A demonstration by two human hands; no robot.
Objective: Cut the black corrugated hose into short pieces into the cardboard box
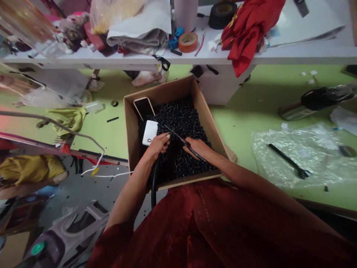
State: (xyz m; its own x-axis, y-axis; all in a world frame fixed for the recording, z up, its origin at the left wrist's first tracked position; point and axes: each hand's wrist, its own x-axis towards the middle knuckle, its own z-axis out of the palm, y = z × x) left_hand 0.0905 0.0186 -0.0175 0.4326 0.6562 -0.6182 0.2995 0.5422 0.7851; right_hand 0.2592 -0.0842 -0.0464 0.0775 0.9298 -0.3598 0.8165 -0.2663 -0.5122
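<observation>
My right hand [199, 148] is wrapped round the black handles of a pair of scissors [182, 139], whose blades point up and left. Beside the blade tips, my left hand [160, 143] pinches a black ribbed tube [154, 182] that hangs down over the box's near edge. Its end at my fingers is partly hidden. Both hands are above a cardboard box [213, 124] holding a pile of short black tube pieces [181, 111]. Near my left hand a white power bank [151, 131] lies on the pile, and a phone [144, 108] leans on the far left wall.
A shelf [206, 59] across the back carries orange tape [187, 41], black tape [222, 15] and a red cloth [251, 29]. Plastic sheeting [267, 160] and a metal flask [295, 108] are on the right. A white cable [97, 163] runs in from the left.
</observation>
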